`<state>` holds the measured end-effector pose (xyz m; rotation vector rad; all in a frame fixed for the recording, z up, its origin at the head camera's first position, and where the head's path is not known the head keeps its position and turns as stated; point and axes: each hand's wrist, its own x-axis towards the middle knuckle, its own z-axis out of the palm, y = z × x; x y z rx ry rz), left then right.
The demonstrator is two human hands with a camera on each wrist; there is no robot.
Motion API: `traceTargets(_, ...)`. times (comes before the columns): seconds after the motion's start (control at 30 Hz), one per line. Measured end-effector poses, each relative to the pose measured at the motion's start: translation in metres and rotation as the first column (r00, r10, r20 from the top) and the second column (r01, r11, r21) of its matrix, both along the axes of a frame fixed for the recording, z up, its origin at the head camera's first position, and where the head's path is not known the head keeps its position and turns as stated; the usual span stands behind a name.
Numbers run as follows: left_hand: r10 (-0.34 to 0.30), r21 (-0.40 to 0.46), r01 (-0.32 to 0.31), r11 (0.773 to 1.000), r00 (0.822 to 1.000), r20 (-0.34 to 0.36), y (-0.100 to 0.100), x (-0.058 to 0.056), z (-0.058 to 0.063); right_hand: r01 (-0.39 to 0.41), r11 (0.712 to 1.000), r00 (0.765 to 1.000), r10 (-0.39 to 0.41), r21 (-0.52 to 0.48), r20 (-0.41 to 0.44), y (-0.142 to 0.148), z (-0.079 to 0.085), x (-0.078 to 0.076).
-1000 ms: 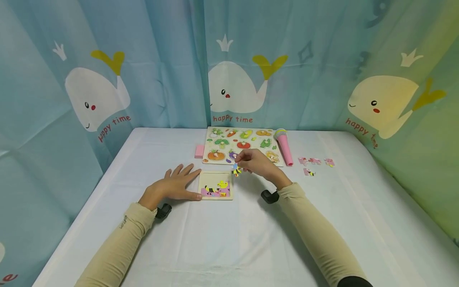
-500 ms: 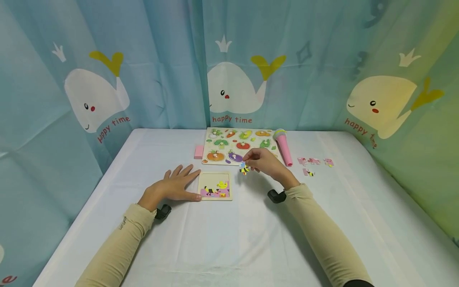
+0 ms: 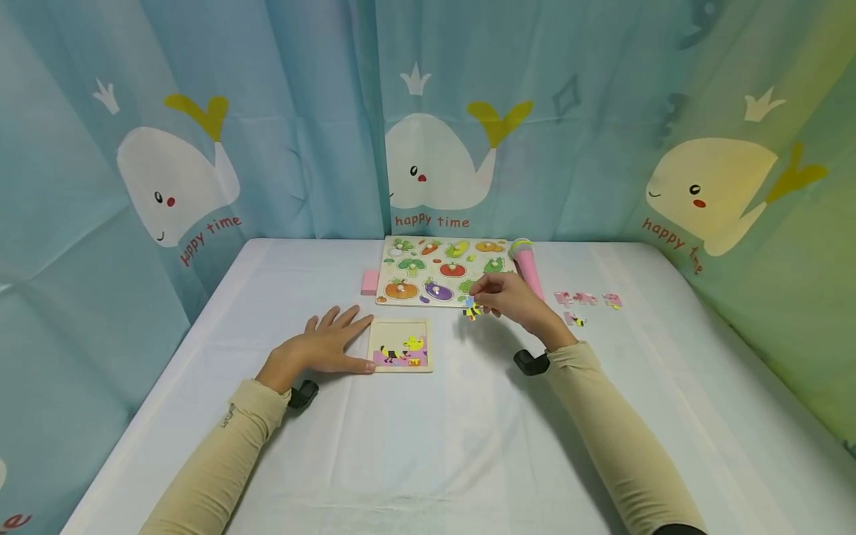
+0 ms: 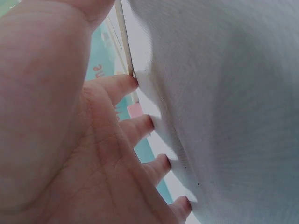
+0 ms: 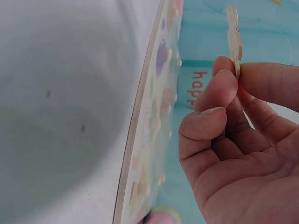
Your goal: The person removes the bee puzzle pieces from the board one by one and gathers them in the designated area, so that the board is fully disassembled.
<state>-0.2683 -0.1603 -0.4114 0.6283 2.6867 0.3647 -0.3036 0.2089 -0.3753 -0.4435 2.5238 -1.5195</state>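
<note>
A square wooden puzzle tray (image 3: 401, 322) lies flat, its lower part filled with pieces showing pink, yellow and black. My left hand (image 3: 325, 345) is spread on the table at the tray's left side, thumb and index fingertip touching its edge. To the right of the tray, my right hand (image 3: 510, 301) pinches a puzzle piece (image 3: 471, 308) with a yellow-and-black striped picture and some blue. In the right wrist view that puzzle piece (image 5: 234, 37) appears edge-on, thin and wooden, between thumb and fingertips, raised off the table.
Behind the tray lies a vegetable peg board (image 3: 438, 260), a pink block (image 3: 370, 282) at its left and a pink toy microphone (image 3: 527, 264) at its right. Several loose pink puzzle pieces (image 3: 585, 299) lie farther right. A whale-print curtain (image 3: 321, 148) encloses the table.
My right hand has moved to the right, away from the tray, carrying the puzzle piece. The left hand stays where it was beside the tray.
</note>
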Motion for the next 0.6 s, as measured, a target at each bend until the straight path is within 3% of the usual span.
traceTargets(0.6,0.008,0.012,-0.008,1.000,1.000,0.006,0.001,0.002,0.002,0.064,0.998,0.998,-0.064,0.008,0.010,0.034,0.006,0.003)
